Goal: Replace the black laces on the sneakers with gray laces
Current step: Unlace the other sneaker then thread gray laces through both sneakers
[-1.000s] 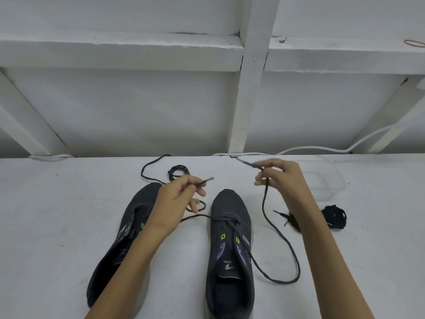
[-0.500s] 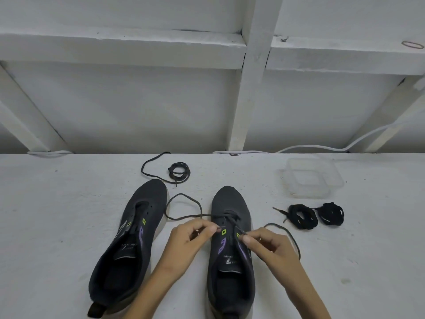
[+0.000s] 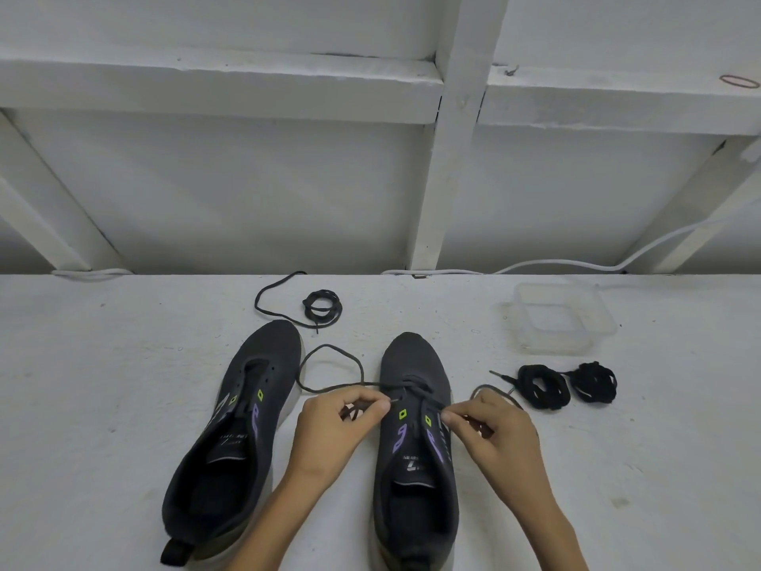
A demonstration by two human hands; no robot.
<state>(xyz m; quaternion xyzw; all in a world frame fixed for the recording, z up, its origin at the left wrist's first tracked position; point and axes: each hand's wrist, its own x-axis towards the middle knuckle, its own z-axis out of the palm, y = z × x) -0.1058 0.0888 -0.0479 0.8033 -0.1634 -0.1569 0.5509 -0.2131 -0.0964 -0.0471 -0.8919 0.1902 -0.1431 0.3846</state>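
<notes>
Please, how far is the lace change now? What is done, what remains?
Done: the two black laces lie bundled beside the sneakers, and the left sneaker has bare eyelets. In hand: the left hand and right hand each pinch an end of the gray lace, threaded only through the front eyelets of the right sneaker. Left: its upper eyelets, then the left sneaker, likely with the coiled lace behind it.

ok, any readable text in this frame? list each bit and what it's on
"7": large figure on the tongue label of the half-laced sneaker; a tentative read.
Small print above that figure: too blurred to read.
Unlaced sneaker, tongue print: too blurred to read.
Nothing else in view carries legible text.
</notes>
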